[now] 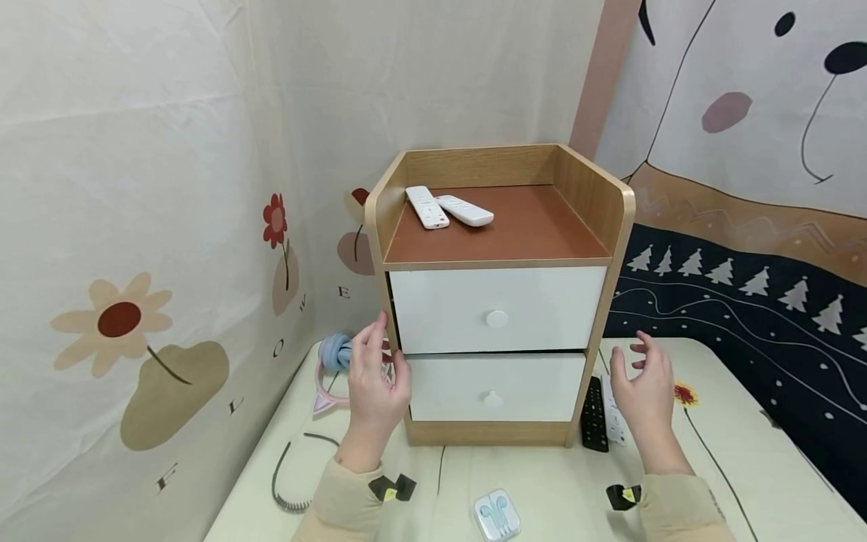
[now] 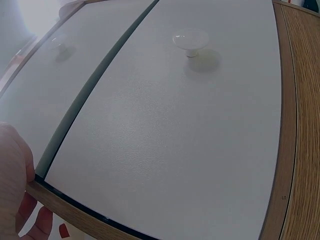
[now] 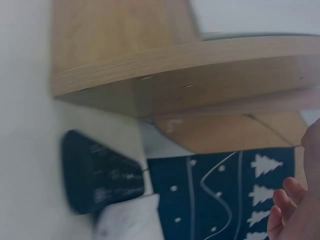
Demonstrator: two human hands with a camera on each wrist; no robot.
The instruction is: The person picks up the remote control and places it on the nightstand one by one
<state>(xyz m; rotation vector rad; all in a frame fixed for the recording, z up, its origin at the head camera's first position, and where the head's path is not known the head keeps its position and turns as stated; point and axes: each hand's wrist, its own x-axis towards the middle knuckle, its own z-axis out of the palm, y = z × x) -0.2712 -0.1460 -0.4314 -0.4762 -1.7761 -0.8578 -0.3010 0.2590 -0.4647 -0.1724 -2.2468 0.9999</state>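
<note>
- Head view: We see the cabinet [image 1: 501,263] at centre frame, upright on the worktop [image 1: 420,489]. The left hand [image 1: 372,391] is at its left edge, thumb towards the front; we cannot tell whether its fingers grasp the panel. The right hand [image 1: 643,388], right of centre, is apart from the cabinet, its fingers loosely bent and holding nothing. We judge the step in hand to be handling the cabinet by its sides; a two-sided hold would call for bringing the right hand in against the panel. The left hand partly hides the pink band [image 1: 321,388]; the right partly covers the white device [image 1: 612,418] beside the black remote [image 1: 594,414].
- Left wrist view: We have the lower drawer [image 2: 165,125] across the middle, its knob [image 2: 191,39] near the top. The left hand is cut off at lower left, with fingers beyond the panel edge, so their contact is hidden.
- Right wrist view: We find blur over the cabinet's side above and the black remote at lower left. The right hand is cropped at the right border.
</note>
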